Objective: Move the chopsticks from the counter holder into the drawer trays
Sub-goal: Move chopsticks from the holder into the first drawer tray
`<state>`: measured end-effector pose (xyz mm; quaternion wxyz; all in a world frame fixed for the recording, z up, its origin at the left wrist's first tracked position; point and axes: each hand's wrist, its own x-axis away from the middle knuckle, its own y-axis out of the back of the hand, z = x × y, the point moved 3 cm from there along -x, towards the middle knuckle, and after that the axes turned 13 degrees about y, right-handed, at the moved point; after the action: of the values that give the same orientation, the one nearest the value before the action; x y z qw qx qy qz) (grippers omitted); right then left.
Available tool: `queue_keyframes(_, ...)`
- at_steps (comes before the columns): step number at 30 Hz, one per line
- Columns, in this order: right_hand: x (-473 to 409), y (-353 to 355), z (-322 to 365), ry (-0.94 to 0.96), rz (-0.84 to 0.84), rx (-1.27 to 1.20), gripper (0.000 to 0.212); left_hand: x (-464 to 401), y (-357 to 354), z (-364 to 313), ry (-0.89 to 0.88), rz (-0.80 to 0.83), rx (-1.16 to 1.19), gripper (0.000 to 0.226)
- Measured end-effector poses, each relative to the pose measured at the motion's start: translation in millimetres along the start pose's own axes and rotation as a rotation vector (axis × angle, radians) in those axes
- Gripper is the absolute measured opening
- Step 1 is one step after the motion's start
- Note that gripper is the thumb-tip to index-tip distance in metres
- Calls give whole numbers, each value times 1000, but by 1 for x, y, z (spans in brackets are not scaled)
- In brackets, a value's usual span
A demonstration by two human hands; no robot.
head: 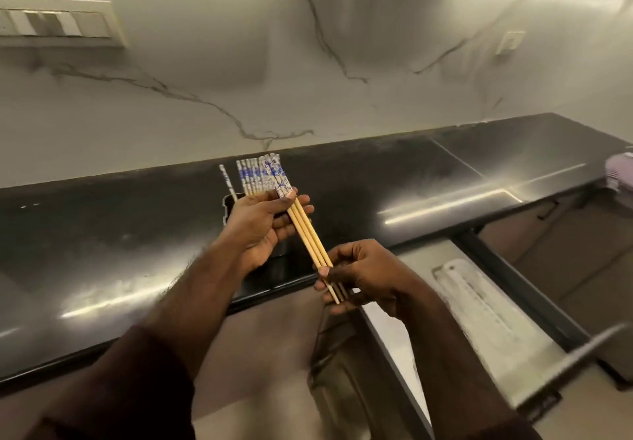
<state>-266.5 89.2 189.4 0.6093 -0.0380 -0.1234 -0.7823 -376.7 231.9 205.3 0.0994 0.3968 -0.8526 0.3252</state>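
A bundle of wooden chopsticks (310, 237) with blue-and-white patterned tops is held above the counter's front edge. My left hand (263, 225) grips the patterned upper part, and my right hand (359, 273) pinches the bare thin tips. Behind my left hand stands the dark holder (228, 206), mostly hidden, with one more patterned chopstick (227, 181) sticking up from it. The open drawer (394, 343) lies below my right hand, with a pale tray (493, 323) inside it.
The black counter (102, 251) runs left to right under a marble-look wall (308, 63) with a switch panel (58, 23). A pale purple object (621, 170) sits at the counter's far right. Lower cabinets (565, 244) stand beyond the drawer.
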Motion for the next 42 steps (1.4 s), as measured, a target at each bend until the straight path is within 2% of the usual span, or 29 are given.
queue_keyframes(11, 107, 115, -33, -57, -159, 88, 18, 2, -128, 94, 102, 53, 4, 20)
queue_keyframes(22, 192, 258, -97, -192, -104, 75, 16, -18, -263, 221, 209, 9, 70, 16)
queue_keyframes(30, 189, 292, -134, -270, -90, 39, 18, -47, -283, 260, 280, -26, 48, 27)
queue_keyframes(42, 135, 300, -184, -426, -69, 93, 22, -103, -258, 305, 472, -102, 51, 34)
